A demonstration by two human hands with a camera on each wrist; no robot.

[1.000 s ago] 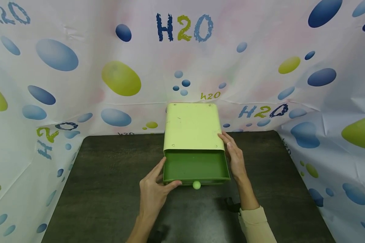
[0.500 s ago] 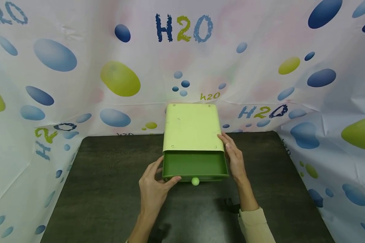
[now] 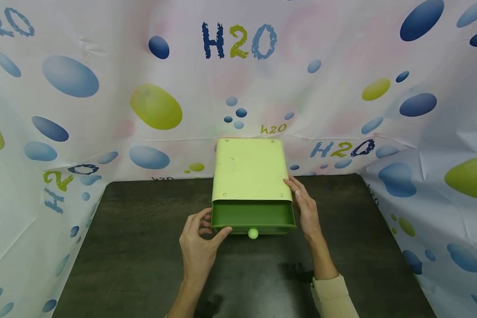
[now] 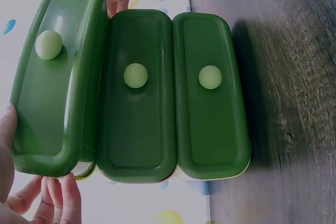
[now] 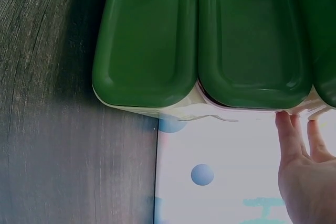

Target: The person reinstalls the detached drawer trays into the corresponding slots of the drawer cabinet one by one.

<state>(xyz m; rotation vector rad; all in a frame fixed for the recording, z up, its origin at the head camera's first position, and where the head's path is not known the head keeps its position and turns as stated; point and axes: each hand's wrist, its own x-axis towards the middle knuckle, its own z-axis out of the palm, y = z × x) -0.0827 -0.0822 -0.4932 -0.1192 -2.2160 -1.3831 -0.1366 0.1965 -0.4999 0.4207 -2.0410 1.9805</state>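
A pale-green cabinet [image 3: 250, 170] stands on the dark table with its top drawer [image 3: 252, 214] partly out. The drawer is dark green, bare inside where it shows, with a round light-green knob [image 3: 253, 233]. My left hand [image 3: 198, 245] holds the drawer's left front corner, thumb on the front and fingers along the side. My right hand [image 3: 307, 212] rests its fairly straight fingers against the cabinet's right side. In the left wrist view, the middle drawer [image 4: 137, 129] and the bottom drawer [image 4: 212, 124] sit flush below the extended one.
The dark wooden table [image 3: 143, 256] reaches out on both sides of the cabinet. A white curtain [image 3: 206, 88] with blue and green spots and H2O lettering hangs behind and at both sides, close to the cabinet's back.
The top drawer has slid further into the cabinet, its front moving away from me with my left thumb on it. My right hand has stayed against the cabinet's side.
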